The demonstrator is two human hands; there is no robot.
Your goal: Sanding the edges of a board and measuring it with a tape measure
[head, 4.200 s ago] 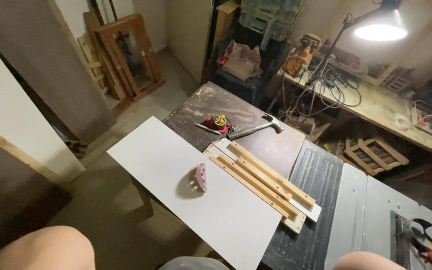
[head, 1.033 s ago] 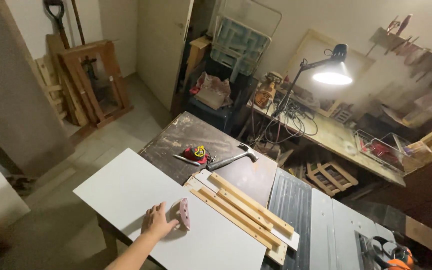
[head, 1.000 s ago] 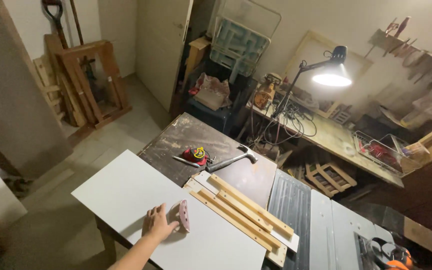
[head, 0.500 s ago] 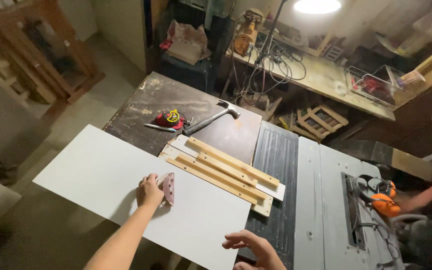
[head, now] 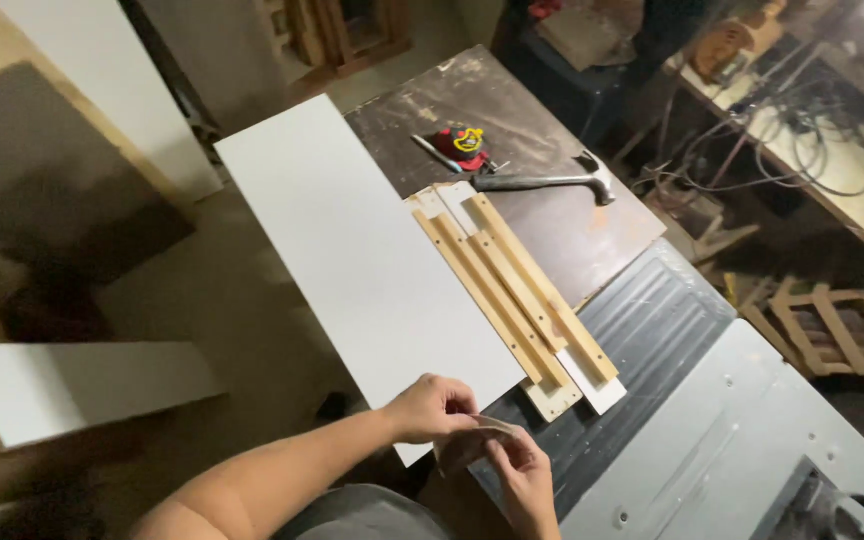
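Right, the biggest thing in front of you is the grey saw table out at four o'clock, with the dark worktop beyond it at one o'clock. Lying across both is the long white board, running from eleven o'clock down toward your hands, and just beside its right edge sit the wooden strips, touching one another in a neat row. Further off at twelve o'clock, the hammer and the red tape measure lie near each other on the worktop.

Now your hands, right at the near end of the board. Your left hand is curled over the top of the small sanding pad, and your right hand pinches it from below, so both are grasping it, just off the board's corner. I'd say keep the pad folded flat and gripped evenly, fingers clear of the board's edge.
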